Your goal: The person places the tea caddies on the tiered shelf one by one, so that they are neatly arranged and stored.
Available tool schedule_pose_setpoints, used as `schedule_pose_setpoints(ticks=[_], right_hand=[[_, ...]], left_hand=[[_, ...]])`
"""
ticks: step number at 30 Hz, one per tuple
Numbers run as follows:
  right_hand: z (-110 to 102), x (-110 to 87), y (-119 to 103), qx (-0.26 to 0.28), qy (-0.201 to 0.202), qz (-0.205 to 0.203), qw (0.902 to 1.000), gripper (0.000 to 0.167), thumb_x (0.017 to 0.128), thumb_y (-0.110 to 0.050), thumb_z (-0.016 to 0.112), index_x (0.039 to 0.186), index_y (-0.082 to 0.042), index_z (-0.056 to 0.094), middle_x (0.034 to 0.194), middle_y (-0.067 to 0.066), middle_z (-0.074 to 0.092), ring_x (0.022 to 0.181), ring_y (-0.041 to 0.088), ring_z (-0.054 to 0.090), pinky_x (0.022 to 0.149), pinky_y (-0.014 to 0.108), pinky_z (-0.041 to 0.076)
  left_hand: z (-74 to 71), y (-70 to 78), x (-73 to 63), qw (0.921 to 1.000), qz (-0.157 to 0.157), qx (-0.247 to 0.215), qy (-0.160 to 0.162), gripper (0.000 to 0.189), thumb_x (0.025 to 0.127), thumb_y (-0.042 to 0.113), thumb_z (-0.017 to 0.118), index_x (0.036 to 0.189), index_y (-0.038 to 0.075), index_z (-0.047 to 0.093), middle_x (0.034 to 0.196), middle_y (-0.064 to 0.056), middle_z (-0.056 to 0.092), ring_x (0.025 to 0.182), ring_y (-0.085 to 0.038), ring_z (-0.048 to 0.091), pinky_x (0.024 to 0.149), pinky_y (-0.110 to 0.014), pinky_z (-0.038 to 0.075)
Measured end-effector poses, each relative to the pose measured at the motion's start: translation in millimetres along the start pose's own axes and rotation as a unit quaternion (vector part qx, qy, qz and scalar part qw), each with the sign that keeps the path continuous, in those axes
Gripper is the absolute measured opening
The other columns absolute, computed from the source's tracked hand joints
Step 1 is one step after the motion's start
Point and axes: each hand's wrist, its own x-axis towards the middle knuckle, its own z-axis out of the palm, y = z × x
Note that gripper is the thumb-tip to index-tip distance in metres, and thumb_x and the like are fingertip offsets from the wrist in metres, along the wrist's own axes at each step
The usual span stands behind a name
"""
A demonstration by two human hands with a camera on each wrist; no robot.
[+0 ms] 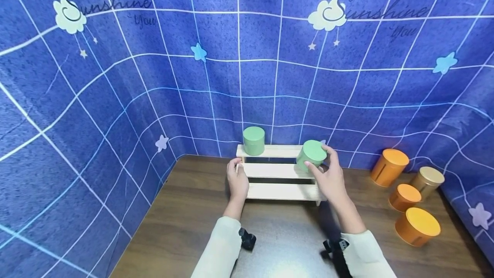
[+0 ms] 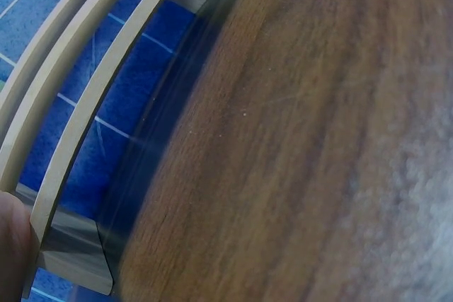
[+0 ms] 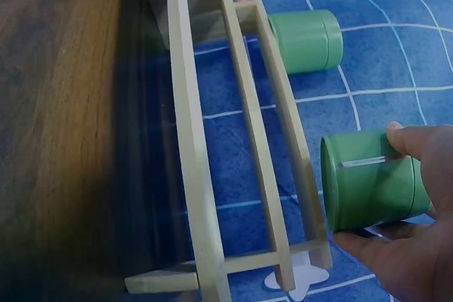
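A pale wooden three-step rack [image 1: 281, 191] stands on the brown table. My left hand [image 1: 237, 180] grips its left end; only part of one digit shows at the edge of the left wrist view. My right hand [image 1: 331, 179] holds a green lidded canister [image 1: 311, 152] at the right end of the rack, thumb on the near side and fingers round the far side. In the right wrist view the held canister [image 3: 371, 182] is close to the top step. A second green canister [image 1: 254, 140] stands upright on the left part of the top step.
On the table [image 1: 185, 218] at the right stand a tall orange canister [image 1: 389, 167], a gold canister [image 1: 426, 181], a small orange canister [image 1: 405, 197] and a wide yellow-orange canister [image 1: 417, 226]. A blue curtain [image 1: 216, 110] with white grid lines hangs behind and at both sides.
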Motion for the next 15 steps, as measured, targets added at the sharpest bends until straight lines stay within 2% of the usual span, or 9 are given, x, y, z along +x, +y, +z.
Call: schedule_pose_setpoints(ticks=[4, 10, 15], right_hand=[[5, 2.5, -6, 0.008, -0.012, -0.014, 0.9998, 0.077, 0.093, -0.019, 0.081, 0.157, -0.013, 0.039, 0.149, 0.022, 0.055, 0.133, 0.039, 0.059, 0.115, 0.057, 0.050], [14, 4.9, -7, 0.004, -0.016, -0.026, 0.9995, 0.077, 0.091, -0.015, 0.083, 0.155, -0.010, 0.041, 0.149, 0.022, 0.056, 0.130, 0.039, 0.060, 0.113, 0.058, 0.052], [22, 5.7, -9, 0.001, -0.026, -0.035, 0.9991, 0.078, 0.090, -0.013, 0.084, 0.155, -0.009, 0.042, 0.142, 0.024, 0.059, 0.125, 0.039, 0.062, 0.112, 0.057, 0.053]], left_hand=[[0.1, 1.4, 1.2, 1.0000, 0.005, -0.008, 0.001, 0.023, 0.100, -0.004, 0.052, 0.118, -0.002, 0.065, 0.123, -0.022, 0.063, 0.132, -0.039, 0.058, 0.121, -0.057, 0.040], [1.1, 0.7, 0.7, 1.0000, -0.004, -0.005, 0.001, 0.022, 0.101, -0.003, 0.053, 0.118, -0.001, 0.066, 0.123, -0.021, 0.064, 0.131, -0.036, 0.058, 0.120, -0.054, 0.041], [1.0, 0.5, -0.2, 0.9999, -0.004, -0.010, 0.004, 0.021, 0.101, -0.003, 0.053, 0.118, -0.001, 0.066, 0.122, -0.021, 0.064, 0.129, -0.037, 0.059, 0.118, -0.055, 0.042]])
